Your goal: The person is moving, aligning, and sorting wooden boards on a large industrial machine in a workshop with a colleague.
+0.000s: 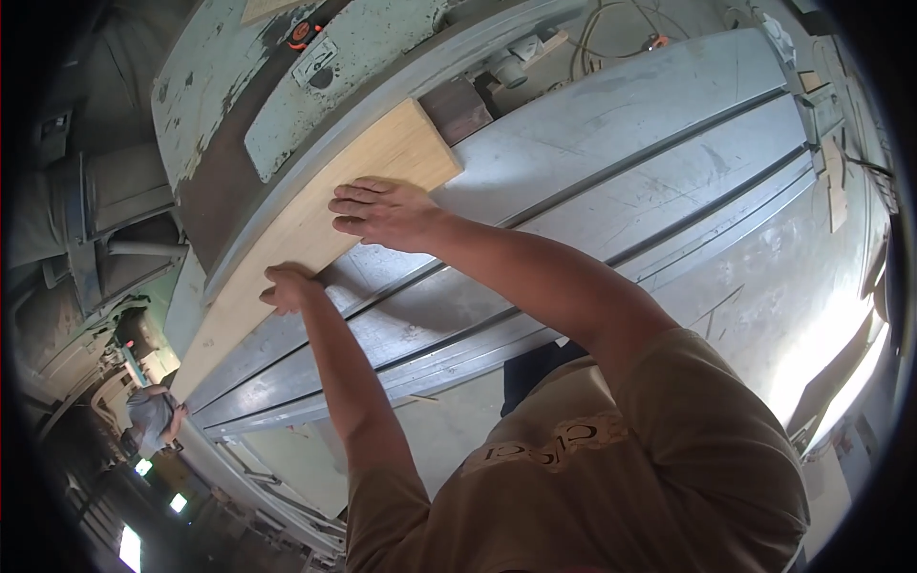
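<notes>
A long, pale wooden board (396, 143) lies along a metal fence (349, 113) on a grey slotted metal machine table (611, 143). My right hand (387, 212) rests on the board toward its right end, palm down with the fingers stretched out. Farther left, my left hand (292, 289) is closed over the board's near edge, its fingers bent; their undersides are hidden. Just beyond the board's right end sits a dark block (457, 110), partly covered by the board.
Behind the fence stands a worn, pale green machine body (287, 124) with an orange-and-black handle (304, 36). A looped cable (585, 43) lies at the back. Another person (153, 415) is at the far left, near the board's other end. Wood offcuts (834, 181) are at right.
</notes>
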{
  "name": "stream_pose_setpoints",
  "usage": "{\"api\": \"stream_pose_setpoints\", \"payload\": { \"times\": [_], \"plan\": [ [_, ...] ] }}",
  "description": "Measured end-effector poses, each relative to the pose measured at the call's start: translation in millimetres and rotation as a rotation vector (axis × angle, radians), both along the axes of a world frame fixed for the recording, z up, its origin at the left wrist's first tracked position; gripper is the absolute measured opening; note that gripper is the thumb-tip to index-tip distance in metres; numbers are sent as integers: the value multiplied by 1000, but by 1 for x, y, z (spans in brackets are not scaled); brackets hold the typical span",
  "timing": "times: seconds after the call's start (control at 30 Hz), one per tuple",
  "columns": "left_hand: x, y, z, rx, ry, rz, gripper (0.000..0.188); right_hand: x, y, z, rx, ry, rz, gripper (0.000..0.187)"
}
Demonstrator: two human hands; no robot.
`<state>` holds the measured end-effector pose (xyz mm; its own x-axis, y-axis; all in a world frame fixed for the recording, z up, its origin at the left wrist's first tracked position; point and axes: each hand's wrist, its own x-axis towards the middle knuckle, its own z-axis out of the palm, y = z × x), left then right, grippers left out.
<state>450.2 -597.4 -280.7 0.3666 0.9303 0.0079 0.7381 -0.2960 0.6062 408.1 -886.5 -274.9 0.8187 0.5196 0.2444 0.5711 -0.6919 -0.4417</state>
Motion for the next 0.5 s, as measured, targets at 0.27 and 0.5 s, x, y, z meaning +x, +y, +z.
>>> {"api": "stream_pose_setpoints", "payload": {
  "times": [0.27, 0.5],
  "plan": [
    [0, -30, 25, 11, -28, 65, 66, -1, 5, 3, 45, -59, -56, 36],
    [0, -23, 18, 30, -44, 47, 65, -2, 9, -3, 84, -122, -124, 28]
  ]
}}
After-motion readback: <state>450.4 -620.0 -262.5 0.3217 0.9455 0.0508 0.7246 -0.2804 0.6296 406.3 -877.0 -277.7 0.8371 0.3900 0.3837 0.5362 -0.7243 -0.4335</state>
